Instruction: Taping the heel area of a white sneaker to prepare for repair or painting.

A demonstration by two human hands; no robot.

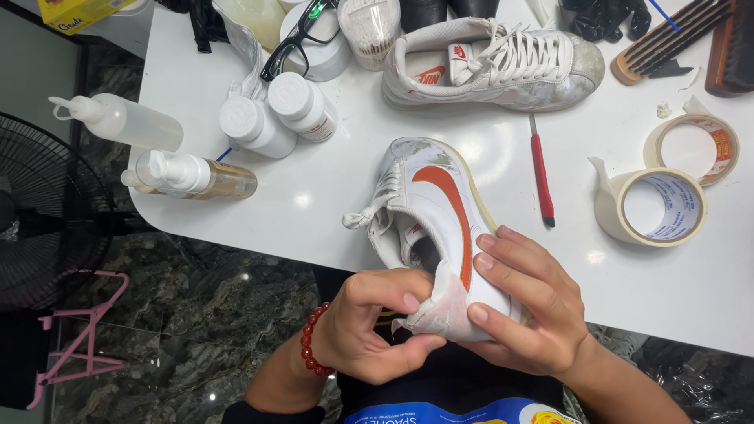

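White worktop (330,196), dark marble floor below. I see the white sneaker with the orange stripe (436,208) held at the near worktop edge, heel toward me. Masking tape (444,310) already covers the heel; the rest of the upper looks bare, so I judge taping just begun. Left hand (377,326) pinches the tape edge, fingers curled. Right hand (526,310) cups the heel, fingers flat on the side. Second sneaker (495,63) and tape rolls (656,206) wait behind.
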